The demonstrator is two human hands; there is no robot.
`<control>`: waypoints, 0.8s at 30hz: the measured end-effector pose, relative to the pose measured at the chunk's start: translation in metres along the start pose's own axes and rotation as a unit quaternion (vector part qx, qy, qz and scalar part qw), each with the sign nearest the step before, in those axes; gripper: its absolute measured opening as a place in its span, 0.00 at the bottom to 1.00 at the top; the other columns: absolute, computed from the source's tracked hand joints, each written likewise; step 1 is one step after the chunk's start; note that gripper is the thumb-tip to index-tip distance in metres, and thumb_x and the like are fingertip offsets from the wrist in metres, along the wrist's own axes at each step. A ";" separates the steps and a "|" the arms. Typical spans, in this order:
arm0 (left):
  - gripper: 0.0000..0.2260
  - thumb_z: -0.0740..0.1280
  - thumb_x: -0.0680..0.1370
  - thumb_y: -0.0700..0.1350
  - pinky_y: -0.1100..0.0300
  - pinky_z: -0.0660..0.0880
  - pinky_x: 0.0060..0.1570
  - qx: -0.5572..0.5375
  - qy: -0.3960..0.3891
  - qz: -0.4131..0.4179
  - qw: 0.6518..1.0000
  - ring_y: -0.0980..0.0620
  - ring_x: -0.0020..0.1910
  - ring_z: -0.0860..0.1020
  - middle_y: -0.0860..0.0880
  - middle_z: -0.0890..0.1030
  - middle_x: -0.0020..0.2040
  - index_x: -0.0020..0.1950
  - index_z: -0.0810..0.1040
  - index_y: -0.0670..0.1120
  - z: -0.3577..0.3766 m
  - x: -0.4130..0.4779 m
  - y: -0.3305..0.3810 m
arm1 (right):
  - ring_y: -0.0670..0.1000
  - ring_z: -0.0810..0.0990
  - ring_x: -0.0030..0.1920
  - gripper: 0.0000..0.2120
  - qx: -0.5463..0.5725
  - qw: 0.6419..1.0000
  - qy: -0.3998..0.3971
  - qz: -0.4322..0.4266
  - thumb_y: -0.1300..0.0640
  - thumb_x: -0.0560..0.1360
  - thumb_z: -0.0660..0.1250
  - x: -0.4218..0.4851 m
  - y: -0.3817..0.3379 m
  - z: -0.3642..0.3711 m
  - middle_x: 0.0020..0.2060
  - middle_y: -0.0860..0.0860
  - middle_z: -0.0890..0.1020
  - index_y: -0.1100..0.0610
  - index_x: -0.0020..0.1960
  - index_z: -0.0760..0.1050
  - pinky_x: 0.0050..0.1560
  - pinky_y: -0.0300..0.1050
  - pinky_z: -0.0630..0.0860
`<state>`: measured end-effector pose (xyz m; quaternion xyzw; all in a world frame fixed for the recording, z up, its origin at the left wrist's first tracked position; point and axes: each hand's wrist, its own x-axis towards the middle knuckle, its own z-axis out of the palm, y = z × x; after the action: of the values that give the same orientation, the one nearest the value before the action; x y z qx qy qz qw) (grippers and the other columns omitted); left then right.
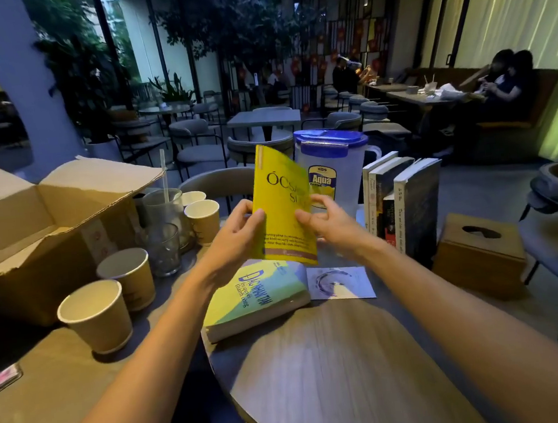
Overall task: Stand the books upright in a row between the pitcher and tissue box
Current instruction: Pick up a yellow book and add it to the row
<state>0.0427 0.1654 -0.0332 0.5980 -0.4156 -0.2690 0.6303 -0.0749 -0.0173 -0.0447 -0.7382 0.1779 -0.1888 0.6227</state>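
Round wood-grain table [322, 379] in a dim café, grey chairs beyond. Raised upright above it, in front of the clear, blue-lidded pitcher [335, 171]: glossy yellow paperback [282, 207], pinched at its side edges by left hand [239, 236] and right hand [327, 223]. Further right, standing books [404, 205] just beside a wooden tissue box [481, 252].

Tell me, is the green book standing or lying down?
Lying down: the green book rests flat on the table, cover up.
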 end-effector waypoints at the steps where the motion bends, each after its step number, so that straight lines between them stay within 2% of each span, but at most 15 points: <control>1: 0.12 0.57 0.85 0.45 0.41 0.82 0.51 -0.030 -0.014 -0.004 0.999 0.34 0.58 0.80 0.35 0.77 0.62 0.66 0.68 0.40 -0.004 -0.003 0.003 | 0.55 0.82 0.60 0.27 0.013 1.000 -0.001 -0.009 0.50 0.78 0.70 -0.003 -0.007 -0.003 0.61 0.54 0.81 0.54 0.73 0.64 0.49 0.48 0.82; 3: 0.13 0.58 0.84 0.41 0.40 0.81 0.54 -0.051 -0.036 0.004 0.998 0.38 0.61 0.80 0.38 0.78 0.65 0.69 0.68 0.45 -0.010 -0.006 0.006 | 0.53 0.83 0.57 0.26 0.017 0.999 -0.002 -0.029 0.53 0.78 0.70 -0.010 -0.017 -0.006 0.59 0.53 0.82 0.56 0.72 0.66 0.47 0.43 0.82; 5: 0.16 0.60 0.83 0.38 0.45 0.81 0.55 -0.022 -0.036 0.014 0.999 0.44 0.60 0.82 0.44 0.81 0.63 0.70 0.69 0.50 -0.010 -0.008 0.006 | 0.52 0.84 0.56 0.19 0.010 0.999 -0.001 -0.052 0.58 0.80 0.67 -0.018 -0.024 -0.009 0.60 0.54 0.82 0.57 0.70 0.69 0.48 0.43 0.82; 8: 0.15 0.62 0.83 0.43 0.52 0.82 0.54 0.024 -0.008 0.028 0.999 0.50 0.61 0.81 0.52 0.82 0.63 0.70 0.71 0.53 -0.002 -0.014 0.000 | 0.48 0.84 0.55 0.14 -0.039 0.996 -0.015 -0.085 0.61 0.82 0.62 -0.033 -0.029 -0.011 0.58 0.51 0.82 0.54 0.67 0.70 0.48 0.43 0.82; 10: 0.13 0.62 0.83 0.45 0.47 0.81 0.56 0.048 0.008 0.019 0.999 0.48 0.62 0.81 0.50 0.81 0.64 0.67 0.73 0.55 0.004 -0.020 -0.011 | 0.43 0.84 0.52 0.11 -0.092 0.992 -0.019 -0.088 0.62 0.82 0.62 -0.045 -0.027 -0.014 0.54 0.47 0.82 0.53 0.64 0.71 0.47 0.39 0.82; 13: 0.12 0.62 0.83 0.46 0.40 0.79 0.59 0.083 -0.008 0.013 0.996 0.48 0.62 0.80 0.49 0.81 0.64 0.65 0.74 0.56 0.014 -0.030 -0.026 | 0.47 0.83 0.55 0.08 -0.152 0.985 -0.022 -0.074 0.61 0.81 0.64 -0.058 -0.013 -0.022 0.52 0.46 0.82 0.50 0.57 0.73 0.50 0.40 0.82; 15: 0.13 0.62 0.83 0.45 0.44 0.78 0.62 0.122 -0.027 0.036 0.992 0.52 0.63 0.79 0.52 0.80 0.64 0.67 0.73 0.54 0.021 -0.033 -0.028 | 0.48 0.82 0.57 0.08 -0.169 0.983 -0.012 -0.067 0.61 0.80 0.66 -0.066 -0.005 -0.029 0.52 0.45 0.82 0.49 0.56 0.73 0.52 0.42 0.82; 18: 0.14 0.62 0.83 0.44 0.50 0.76 0.65 0.141 -0.046 0.067 0.987 0.56 0.64 0.78 0.55 0.80 0.64 0.69 0.73 0.50 0.034 -0.031 -0.020 | 0.50 0.82 0.57 0.11 -0.181 0.982 0.009 -0.060 0.61 0.80 0.66 -0.078 -0.002 -0.043 0.56 0.50 0.82 0.57 0.62 0.74 0.53 0.45 0.83; 20: 0.15 0.62 0.83 0.45 0.50 0.77 0.65 0.128 -0.053 0.084 0.987 0.54 0.64 0.79 0.53 0.80 0.65 0.70 0.73 0.51 0.047 -0.029 -0.011 | 0.46 0.83 0.55 0.13 -0.190 0.978 0.028 -0.084 0.63 0.81 0.65 -0.085 -0.010 -0.056 0.58 0.51 0.83 0.59 0.65 0.74 0.49 0.39 0.82; 21: 0.14 0.61 0.83 0.46 0.52 0.77 0.64 0.122 -0.060 0.093 0.986 0.54 0.65 0.78 0.54 0.80 0.66 0.69 0.73 0.54 0.056 -0.028 -0.005 | 0.44 0.83 0.53 0.13 -0.197 0.974 0.041 -0.102 0.63 0.81 0.65 -0.088 -0.017 -0.064 0.57 0.49 0.83 0.57 0.65 0.75 0.49 0.38 0.81; 24: 0.13 0.57 0.84 0.49 0.63 0.77 0.59 0.120 -0.095 0.131 0.979 0.56 0.64 0.78 0.56 0.78 0.65 0.65 0.69 0.63 0.082 -0.025 0.019 | 0.44 0.82 0.57 0.14 -0.218 0.962 0.088 -0.142 0.65 0.81 0.64 -0.098 -0.041 -0.091 0.55 0.45 0.83 0.47 0.59 0.76 0.58 0.42 0.80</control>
<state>-0.0427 0.1454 -0.0249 0.5815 -0.5776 -0.1883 0.5411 -0.2040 -0.0389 0.0044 -0.8541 0.1624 -0.2963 0.3953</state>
